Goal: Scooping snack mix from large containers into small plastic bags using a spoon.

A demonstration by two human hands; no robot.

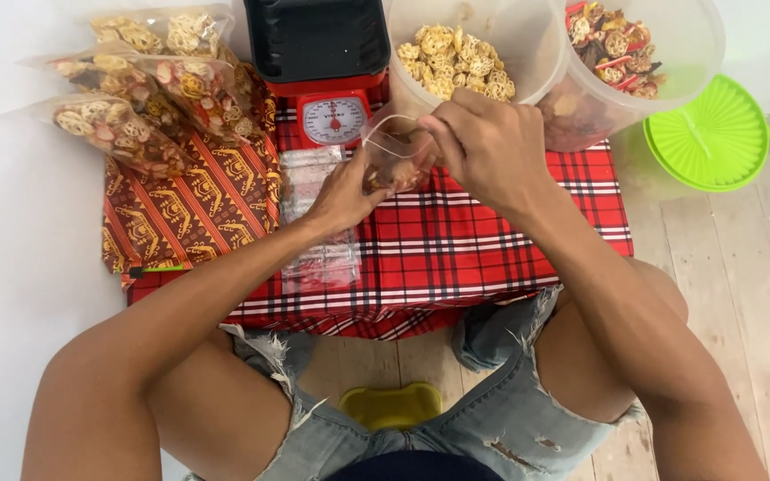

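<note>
Over red plaid cloth (492, 240), both hands (483, 147) pinch a clear bag (396, 151).

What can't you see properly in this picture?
- Small clear bag, head view: its snacks are mostly hidden behind the left hand and right hand.
- Two clear tubs: tops cut off by the upper edge.
- Red kitchen scale: dial reading too small.

Red plaid cloth (456, 249); lime-green lid (715, 134); red scale (331, 111), black tray (318, 36).
</note>
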